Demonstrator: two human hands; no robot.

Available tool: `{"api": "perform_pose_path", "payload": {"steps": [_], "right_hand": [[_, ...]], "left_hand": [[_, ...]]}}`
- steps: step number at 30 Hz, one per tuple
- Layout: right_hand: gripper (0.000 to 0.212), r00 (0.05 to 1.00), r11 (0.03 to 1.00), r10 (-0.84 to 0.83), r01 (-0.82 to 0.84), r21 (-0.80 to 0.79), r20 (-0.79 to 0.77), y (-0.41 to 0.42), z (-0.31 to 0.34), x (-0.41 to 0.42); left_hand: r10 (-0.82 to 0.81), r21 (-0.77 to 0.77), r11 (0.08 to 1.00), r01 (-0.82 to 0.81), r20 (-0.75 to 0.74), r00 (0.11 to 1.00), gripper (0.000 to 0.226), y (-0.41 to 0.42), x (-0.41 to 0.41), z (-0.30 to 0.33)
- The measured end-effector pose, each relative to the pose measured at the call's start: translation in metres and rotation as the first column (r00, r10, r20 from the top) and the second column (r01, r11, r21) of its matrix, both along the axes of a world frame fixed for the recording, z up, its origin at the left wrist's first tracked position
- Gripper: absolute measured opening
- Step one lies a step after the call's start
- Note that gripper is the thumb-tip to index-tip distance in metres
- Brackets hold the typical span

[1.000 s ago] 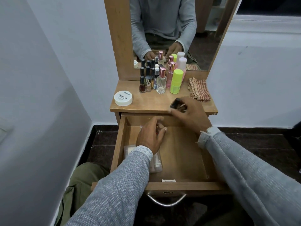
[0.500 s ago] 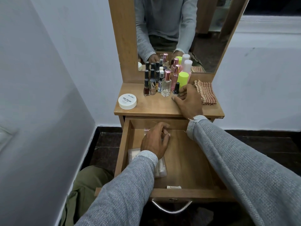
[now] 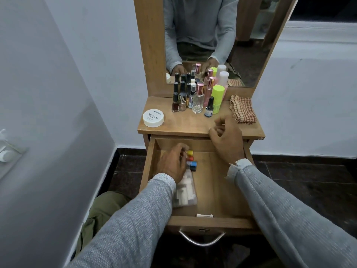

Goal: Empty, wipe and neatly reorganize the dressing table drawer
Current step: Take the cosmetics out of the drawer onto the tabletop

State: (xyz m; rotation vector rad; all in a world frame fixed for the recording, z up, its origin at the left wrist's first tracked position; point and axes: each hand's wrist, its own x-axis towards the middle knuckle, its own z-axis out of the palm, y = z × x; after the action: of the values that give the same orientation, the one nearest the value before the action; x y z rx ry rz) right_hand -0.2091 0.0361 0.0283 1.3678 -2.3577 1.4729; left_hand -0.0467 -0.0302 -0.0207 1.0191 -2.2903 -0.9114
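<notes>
Pulled open below the worktop (image 3: 193,126): drawer (image 3: 218,190), with capped items (image 3: 191,160) at 10 o'clock under the left hand (image 3: 172,163) and a pouch (image 3: 185,192) at 8 o'clock. On top: bottles (image 3: 197,95) at 12, tub (image 3: 153,118) at 9, cloth (image 3: 242,109) at 3, right hand (image 3: 226,138) at 5.

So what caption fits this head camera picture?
Left hand grips colourful bottles in the open drawer; right hand hovers empty.

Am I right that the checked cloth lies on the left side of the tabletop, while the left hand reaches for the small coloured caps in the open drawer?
Not quite: in the head view the checked cloth lies on the right side of the tabletop. The rest holds: the left hand is at the small coloured caps in the open drawer.
</notes>
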Motion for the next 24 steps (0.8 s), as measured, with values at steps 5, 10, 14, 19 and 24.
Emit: {"api": "perform_pose_path", "payload": {"steps": [5,10,14,19,24], "right_hand": [[0.010,0.969,0.946,0.175,-0.117,0.303,-0.171,0.029,-0.021,0.032],[0.030,0.959,0.651,0.194,-0.283,0.704,0.206,0.032,-0.048,0.057],[0.028,0.951,0.622,0.169,-0.307,0.721,0.260,0.027,-0.050,0.067],[0.025,0.913,0.604,0.086,-0.366,0.708,0.398,0.025,-0.046,0.073],[0.017,0.710,0.710,-0.029,-0.481,0.514,0.704,0.033,-0.034,0.074]], "left_hand": [[0.018,-0.134,0.991,-0.015,0.025,1.000,0.022,-0.011,0.030,0.002],[0.079,-0.161,0.983,-0.084,-0.041,0.996,0.024,-0.012,0.042,0.004],[0.068,-0.159,0.985,-0.073,-0.043,0.997,0.024,-0.011,0.044,0.003],[0.083,-0.121,0.988,-0.093,-0.084,0.993,0.023,-0.010,0.043,0.003],[0.114,-0.099,0.986,-0.133,-0.177,0.978,0.020,-0.013,0.044,0.004]]}}
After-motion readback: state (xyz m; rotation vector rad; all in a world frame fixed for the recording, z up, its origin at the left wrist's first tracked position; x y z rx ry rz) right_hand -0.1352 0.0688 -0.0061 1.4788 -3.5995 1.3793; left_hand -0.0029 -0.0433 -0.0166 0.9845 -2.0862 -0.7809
